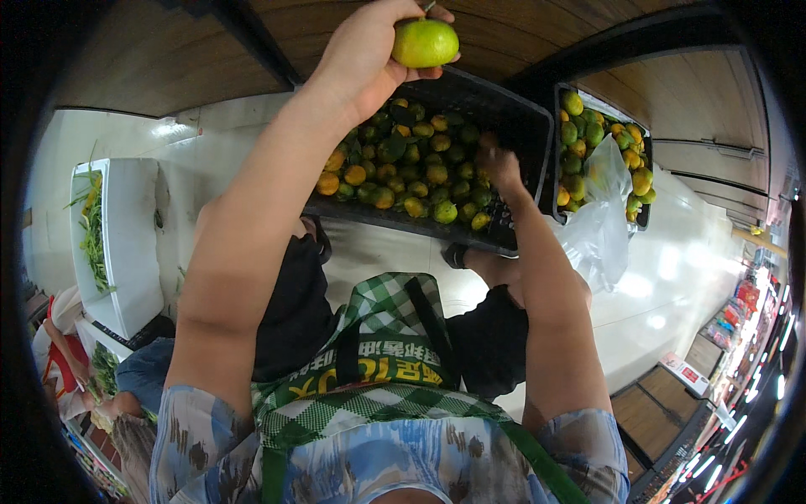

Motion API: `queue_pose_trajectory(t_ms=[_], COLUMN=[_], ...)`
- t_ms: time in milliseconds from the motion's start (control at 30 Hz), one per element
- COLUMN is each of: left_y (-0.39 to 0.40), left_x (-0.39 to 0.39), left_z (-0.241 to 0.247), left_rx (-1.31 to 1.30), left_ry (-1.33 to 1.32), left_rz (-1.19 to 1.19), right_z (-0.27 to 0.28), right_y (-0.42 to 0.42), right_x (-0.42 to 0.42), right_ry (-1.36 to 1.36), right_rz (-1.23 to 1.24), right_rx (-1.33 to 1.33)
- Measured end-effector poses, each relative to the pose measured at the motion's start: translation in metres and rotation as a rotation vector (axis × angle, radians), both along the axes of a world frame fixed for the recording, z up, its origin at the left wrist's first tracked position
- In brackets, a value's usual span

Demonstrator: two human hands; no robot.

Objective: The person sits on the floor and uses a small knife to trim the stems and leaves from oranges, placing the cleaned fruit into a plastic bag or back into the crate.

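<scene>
My left hand (373, 53) is raised at the top of the view, its fingers curled around a yellow-green citrus fruit (427, 43) with a short stem. Below it sits a black plastic crate (526, 113) holding many small green and orange citrus fruits (412, 167), a few with leaves. My right hand (502, 169) reaches down into the crate's right side. That hand is blurred, and its fingertips are in shadow, so whether they grip a fruit is unclear.
To the right stands a second crate of citrus fruits (573, 148), a clear plastic bag (601, 233) draped over its near side. A white foam box (132, 233) with leafy greens is at left. Brown wood-look panels (504, 25) rise behind the crates. Other people (66, 359) are at lower left.
</scene>
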State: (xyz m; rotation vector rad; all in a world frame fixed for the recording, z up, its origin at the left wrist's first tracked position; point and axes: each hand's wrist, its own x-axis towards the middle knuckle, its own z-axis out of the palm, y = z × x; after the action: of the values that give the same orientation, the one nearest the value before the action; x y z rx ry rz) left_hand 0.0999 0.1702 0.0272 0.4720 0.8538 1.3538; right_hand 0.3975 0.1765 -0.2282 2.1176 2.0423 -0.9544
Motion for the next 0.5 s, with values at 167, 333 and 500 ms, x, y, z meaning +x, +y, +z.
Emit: queue_pose_trajectory(t_ms=[167, 333, 500], left_y=[-0.001, -0.002, -0.002], left_x=[-0.013, -0.017, -0.032], left_z=[0.016, 0.017, 0.009], left_rx=[-0.015, -0.132, -0.105], left_ry=[-0.173, -0.054, 0.110], left_rz=[-0.023, -0.076, -0.068], right_z=[-0.056, -0.106, -0.149], right_y=[-0.023, -0.013, -0.015], right_x=[0.033, 0.024, 0.018], right_ry=[-0.385, -0.520, -0.654], right_rz=[0.095, 0.163, 0.126], right_rx=[-0.379, -0.297, -0.147])
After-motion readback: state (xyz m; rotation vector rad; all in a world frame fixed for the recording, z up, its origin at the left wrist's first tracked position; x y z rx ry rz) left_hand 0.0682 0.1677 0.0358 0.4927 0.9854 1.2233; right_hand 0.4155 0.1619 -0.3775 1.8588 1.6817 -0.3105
